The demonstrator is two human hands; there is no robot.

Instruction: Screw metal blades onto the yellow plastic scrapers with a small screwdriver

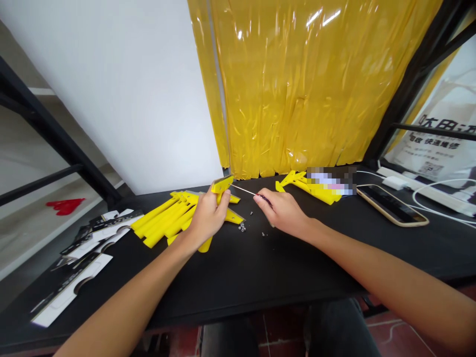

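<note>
My left hand (pixel 207 215) grips a yellow plastic scraper-like tool (pixel 222 184) by its handle, its flat head raised above the black table (pixel 260 267). My right hand (pixel 282 210) holds a thin screwdriver (pixel 245 190) whose metal shaft points left at the tool's head. Under and left of my left hand lies a pile of several more yellow tools (pixel 167 218). A few tiny screws (pixel 242 227) are scattered on the table between my hands.
Another heap of yellow tools (pixel 301 184) lies behind my right hand. A phone (pixel 392 204) rests at the right, with a white power strip and cables (pixel 427 191) beyond. Black-and-white packaging cards (pixel 80 258) lie at the left. Yellow plastic sheeting (pixel 308 84) hangs behind.
</note>
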